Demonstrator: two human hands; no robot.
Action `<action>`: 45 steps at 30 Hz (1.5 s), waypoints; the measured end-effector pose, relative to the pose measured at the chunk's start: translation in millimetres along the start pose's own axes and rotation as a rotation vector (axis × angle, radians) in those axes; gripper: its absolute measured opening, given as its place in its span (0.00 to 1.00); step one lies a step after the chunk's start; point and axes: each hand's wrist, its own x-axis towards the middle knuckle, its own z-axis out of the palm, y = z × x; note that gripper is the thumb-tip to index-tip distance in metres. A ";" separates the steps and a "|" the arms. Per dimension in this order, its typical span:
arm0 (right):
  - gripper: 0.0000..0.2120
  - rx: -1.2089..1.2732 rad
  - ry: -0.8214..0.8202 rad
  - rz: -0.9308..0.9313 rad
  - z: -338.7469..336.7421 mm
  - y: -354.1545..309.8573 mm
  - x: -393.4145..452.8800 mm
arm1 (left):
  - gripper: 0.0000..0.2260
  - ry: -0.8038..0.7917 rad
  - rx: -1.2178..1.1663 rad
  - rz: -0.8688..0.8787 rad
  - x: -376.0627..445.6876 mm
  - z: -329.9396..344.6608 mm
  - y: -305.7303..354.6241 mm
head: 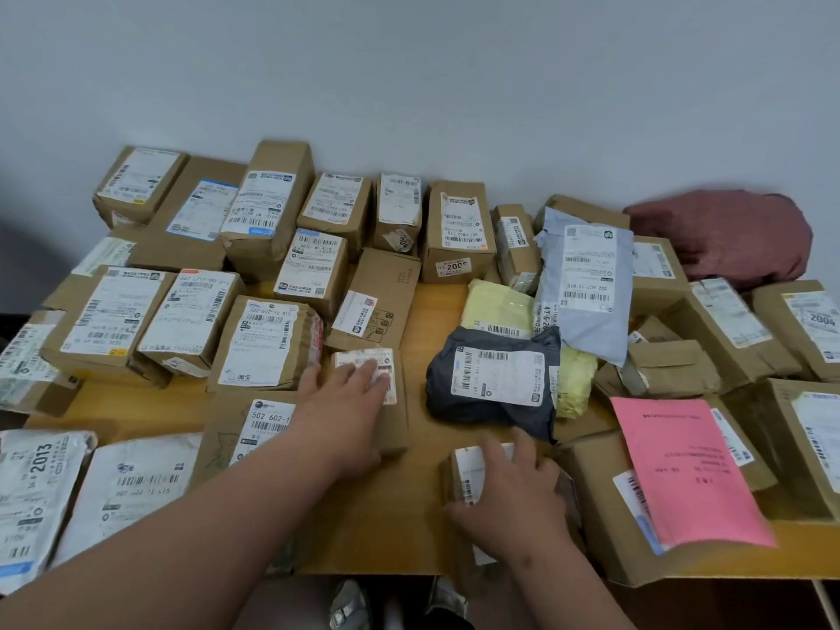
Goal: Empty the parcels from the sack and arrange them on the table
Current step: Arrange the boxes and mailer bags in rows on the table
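Sorting stage, wooden worktop nearly full

Left hand lies flat, fingers straight, on a small brown cardboard box mid-worktop; right hand curls round a near labelled carton, which probably needs a gap next.

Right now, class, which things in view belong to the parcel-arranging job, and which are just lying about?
Job:
- left hand resting on small brown box
- right hand on small labelled box
- dark grey mailer bag
- blue-grey mailer bag
- wooden table

Lying about:
- pink sheet
- dark red cloth bundle
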 end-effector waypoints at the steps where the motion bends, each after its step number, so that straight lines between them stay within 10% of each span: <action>1: 0.40 -0.017 -0.017 -0.031 2.6 -2.5 -4.3 | 0.45 0.008 0.002 -0.006 2.0 -0.7 -2.0; 11: 0.41 0.095 -0.054 -0.275 36.5 -63.0 -24.8 | 0.35 0.016 -0.017 -0.011 -0.4 1.4 -16.7; 26: 0.33 0.397 -0.122 -0.156 37.2 -69.7 -15.5 | 0.21 0.104 -0.172 -0.051 0.6 5.2 -23.3; 35: 0.20 0.267 0.358 -0.261 -18.9 -11.0 2.4 | 0.22 0.143 -0.250 -0.014 13.0 -8.7 14.5; 40: 0.20 0.237 0.662 0.018 -62.0 65.9 15.2 | 0.23 0.128 -0.261 0.026 25.3 -23.2 52.9; 45: 0.38 0.255 0.379 0.434 -92.4 145.2 23.7 | 0.23 0.099 -0.279 0.048 31.4 -26.6 98.3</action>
